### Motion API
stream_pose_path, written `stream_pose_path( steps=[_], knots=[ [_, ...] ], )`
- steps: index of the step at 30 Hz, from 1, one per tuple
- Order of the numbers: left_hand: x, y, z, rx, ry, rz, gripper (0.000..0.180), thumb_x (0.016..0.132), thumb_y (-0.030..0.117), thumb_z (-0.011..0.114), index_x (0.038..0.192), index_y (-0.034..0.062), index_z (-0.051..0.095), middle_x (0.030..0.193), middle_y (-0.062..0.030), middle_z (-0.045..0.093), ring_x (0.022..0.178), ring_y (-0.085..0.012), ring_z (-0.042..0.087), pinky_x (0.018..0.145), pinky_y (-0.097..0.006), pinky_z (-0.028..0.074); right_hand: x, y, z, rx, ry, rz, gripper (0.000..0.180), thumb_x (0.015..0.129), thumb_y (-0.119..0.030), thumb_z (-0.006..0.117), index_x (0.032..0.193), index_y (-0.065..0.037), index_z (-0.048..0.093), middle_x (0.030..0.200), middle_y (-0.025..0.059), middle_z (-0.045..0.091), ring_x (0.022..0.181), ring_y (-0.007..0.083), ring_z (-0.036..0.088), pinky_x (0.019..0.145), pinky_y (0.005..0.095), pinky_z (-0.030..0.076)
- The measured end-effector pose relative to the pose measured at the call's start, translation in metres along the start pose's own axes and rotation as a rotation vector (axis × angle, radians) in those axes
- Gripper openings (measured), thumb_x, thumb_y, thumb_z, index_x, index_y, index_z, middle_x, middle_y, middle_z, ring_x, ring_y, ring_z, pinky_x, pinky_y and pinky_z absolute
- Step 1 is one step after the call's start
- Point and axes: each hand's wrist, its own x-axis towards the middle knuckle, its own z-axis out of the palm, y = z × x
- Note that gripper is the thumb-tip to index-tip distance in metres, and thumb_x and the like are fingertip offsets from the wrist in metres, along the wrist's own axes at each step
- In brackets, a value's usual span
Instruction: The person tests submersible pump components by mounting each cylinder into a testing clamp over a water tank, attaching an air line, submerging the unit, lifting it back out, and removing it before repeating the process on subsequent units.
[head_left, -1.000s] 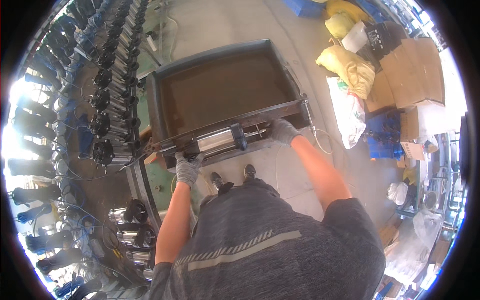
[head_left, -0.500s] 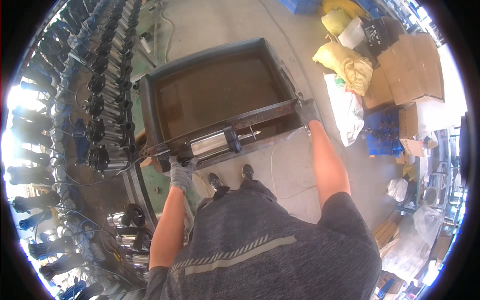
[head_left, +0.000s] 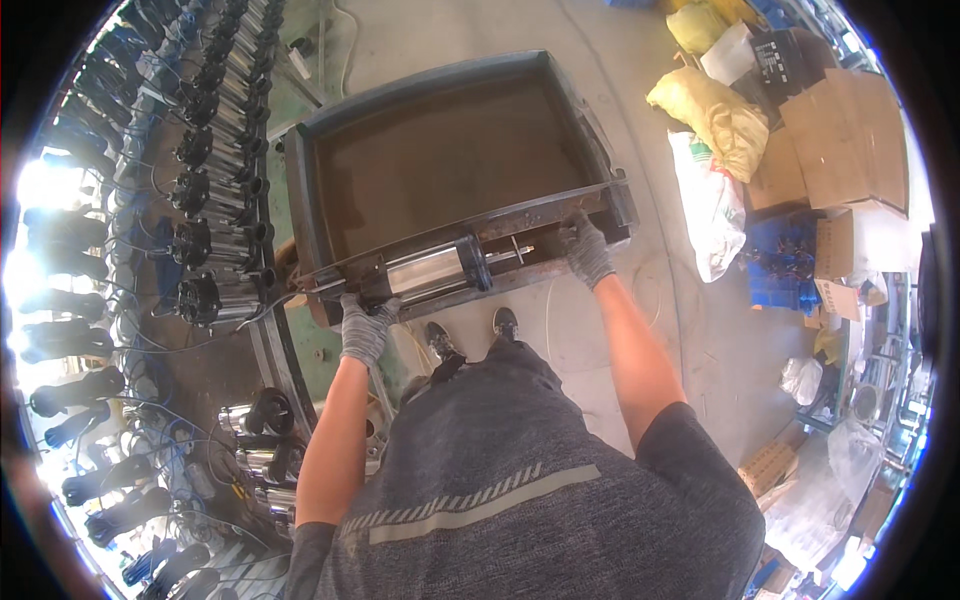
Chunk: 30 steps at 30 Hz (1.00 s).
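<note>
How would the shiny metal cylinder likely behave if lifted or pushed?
The metal cylinder looks rigid and probably heavy for its size, given its metallic finish and thick black collar. Being round, it might roll, though the edges of the trough alongside may limit that. Its polished surface could be slippery.

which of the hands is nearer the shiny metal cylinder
Left. The left hand is at the left end of the shiny metal cylinder; the right hand is apart from it, beyond the thin rod at its right end.
</note>
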Motion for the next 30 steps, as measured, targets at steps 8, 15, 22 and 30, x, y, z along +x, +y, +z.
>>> stream_pose_path(
  steps=[8,15,22,30],
  knots=[
    [-0.001,0.008,-0.001,-0.023,-0.033,-0.020,0.069,0.086,0.011,0.087,0.138,0.0007,0.043,0.127,-0.0124,0.066,0.114,-0.0216,0.065,0.102,-0.034,0.052,-0.011,-0.046,0.017,0.607,-0.257,0.368,0.014,0.099,-0.012,0.053,0.096,-0.010,0.067,0.074,-0.0010,0.062,0.061,0.0113,0.058,0.053,0.0275,0.047],
    [-0.001,0.015,-0.003,0.064,-0.056,-0.070,0.070,0.086,0.008,0.085,0.141,0.0012,0.041,0.132,-0.0136,0.064,0.120,-0.0221,0.063,0.105,-0.034,0.052,-0.007,-0.065,0.017,0.572,-0.265,0.561,0.019,0.096,-0.020,0.050,0.092,-0.014,0.067,0.068,0.0011,0.061,0.050,0.0110,0.052,0.043,0.0269,0.038],
    [-0.002,0.019,-0.003,0.185,0.008,-0.025,0.061,0.082,0.012,0.091,0.128,0.0012,0.052,0.114,-0.0086,0.070,0.100,-0.0176,0.065,0.090,-0.032,0.055,-0.007,-0.058,0.032,0.744,-0.232,0.613,0.016,0.094,-0.020,0.054,0.087,-0.014,0.067,0.068,0.0008,0.059,0.050,0.0126,0.052,0.044,0.0286,0.039],
    [-0.003,0.026,-0.005,0.269,0.005,-0.001,0.058,0.082,0.019,0.091,0.123,-0.0003,0.055,0.113,-0.0109,0.072,0.101,-0.0199,0.066,0.092,-0.034,0.054,0.001,-0.028,0.049,0.475,-0.212,0.265,0.023,0.098,-0.021,0.053,0.083,-0.011,0.068,0.070,0.0017,0.059,0.052,0.0151,0.057,0.047,0.0303,0.045]
  ],
)
